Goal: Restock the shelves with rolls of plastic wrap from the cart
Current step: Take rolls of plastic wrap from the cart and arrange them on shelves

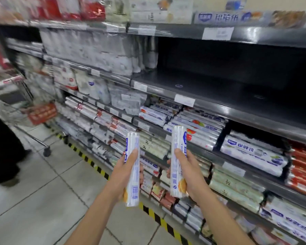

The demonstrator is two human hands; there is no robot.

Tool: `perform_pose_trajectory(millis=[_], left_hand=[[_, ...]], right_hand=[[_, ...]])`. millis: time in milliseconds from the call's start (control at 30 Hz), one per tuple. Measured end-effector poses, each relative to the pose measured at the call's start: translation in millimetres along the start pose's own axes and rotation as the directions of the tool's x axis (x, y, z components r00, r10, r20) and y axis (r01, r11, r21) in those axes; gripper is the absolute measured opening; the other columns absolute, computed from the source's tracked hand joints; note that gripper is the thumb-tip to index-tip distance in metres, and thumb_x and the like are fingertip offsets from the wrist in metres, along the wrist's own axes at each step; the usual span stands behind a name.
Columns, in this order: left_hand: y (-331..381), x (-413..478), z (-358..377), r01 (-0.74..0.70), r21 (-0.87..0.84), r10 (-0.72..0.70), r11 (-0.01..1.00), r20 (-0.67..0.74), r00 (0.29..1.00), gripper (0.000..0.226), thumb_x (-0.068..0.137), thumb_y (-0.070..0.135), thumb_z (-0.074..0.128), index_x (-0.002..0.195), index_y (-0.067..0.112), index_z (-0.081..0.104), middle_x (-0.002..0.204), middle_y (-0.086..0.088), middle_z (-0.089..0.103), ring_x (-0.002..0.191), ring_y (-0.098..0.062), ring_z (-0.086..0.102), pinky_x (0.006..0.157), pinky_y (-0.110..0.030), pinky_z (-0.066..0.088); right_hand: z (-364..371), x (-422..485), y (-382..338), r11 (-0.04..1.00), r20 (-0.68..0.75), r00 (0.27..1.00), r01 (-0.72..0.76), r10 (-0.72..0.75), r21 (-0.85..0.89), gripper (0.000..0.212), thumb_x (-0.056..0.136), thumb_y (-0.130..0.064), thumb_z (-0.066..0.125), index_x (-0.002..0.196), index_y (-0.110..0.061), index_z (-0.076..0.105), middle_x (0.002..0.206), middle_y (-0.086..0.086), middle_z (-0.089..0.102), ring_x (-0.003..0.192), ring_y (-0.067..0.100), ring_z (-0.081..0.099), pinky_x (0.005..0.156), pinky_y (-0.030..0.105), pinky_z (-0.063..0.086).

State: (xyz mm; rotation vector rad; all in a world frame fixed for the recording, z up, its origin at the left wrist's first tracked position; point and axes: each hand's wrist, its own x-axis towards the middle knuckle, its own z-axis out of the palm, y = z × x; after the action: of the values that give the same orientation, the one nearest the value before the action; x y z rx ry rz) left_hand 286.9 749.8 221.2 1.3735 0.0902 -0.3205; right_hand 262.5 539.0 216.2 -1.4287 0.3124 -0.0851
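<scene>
Head: left hand (121,175) grips left roll (133,144) low; right hand (191,174) grips right roll (179,138) low.

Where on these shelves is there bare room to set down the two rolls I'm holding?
The dark shelf board right of the white packs lies bare, under the top rail's price tags. The tiers below are crowded with stacked rolls.

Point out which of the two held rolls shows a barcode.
The white plastic-wrap roll in the left hand: a blue barcode sits near its lower end. The other roll, in the right hand, shows none.
</scene>
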Motion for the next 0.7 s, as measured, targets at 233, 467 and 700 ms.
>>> perform_pose_trajectory(millis=[233,467,700], left_hand=[[26.1,74.4,-30.8,-0.058,-0.018,0.057,0.998,-0.063,0.996,0.055,0.091,0.056,0.065,0.11,0.005,0.059,0.081,-0.02,0.063,0.063,-0.03,0.06,0.061,-0.039,0.054],[65.2,158.6,-28.6,-0.089,0.04,0.092,0.995,-0.08,0.993,0.056,0.095,0.053,0.061,0.12,0.003,0.055,0.076,-0.013,0.064,0.061,-0.026,0.062,0.059,-0.036,0.056],[92.7,237.1,-20.4,-0.081,0.059,0.083,0.995,-0.032,0.996,0.053,0.092,0.055,0.06,0.114,0.006,0.06,0.072,-0.009,0.066,0.06,-0.024,0.062,0.06,-0.037,0.056]], right_hand=[[47.1,88.7,-10.3,1.0,0.115,0.993,0.01,-0.013,0.021,0.07,0.072,-0.073,0.072,0.133,-0.042,0.055,0.131,0.008,0.066,0.116,0.035,0.066,0.098,0.06,0.053],[65.4,180.5,-32.2,0.999,0.137,0.99,0.024,-0.029,0.042,0.043,0.093,-0.051,0.064,0.13,-0.032,0.056,0.104,0.01,0.074,0.084,0.027,0.074,0.076,0.044,0.061],[77.2,247.9,-51.8,0.998,0.092,0.994,0.055,-0.057,0.033,0.056,0.08,-0.067,0.068,0.129,-0.044,0.055,0.116,0.006,0.073,0.1,0.03,0.072,0.089,0.057,0.058]])
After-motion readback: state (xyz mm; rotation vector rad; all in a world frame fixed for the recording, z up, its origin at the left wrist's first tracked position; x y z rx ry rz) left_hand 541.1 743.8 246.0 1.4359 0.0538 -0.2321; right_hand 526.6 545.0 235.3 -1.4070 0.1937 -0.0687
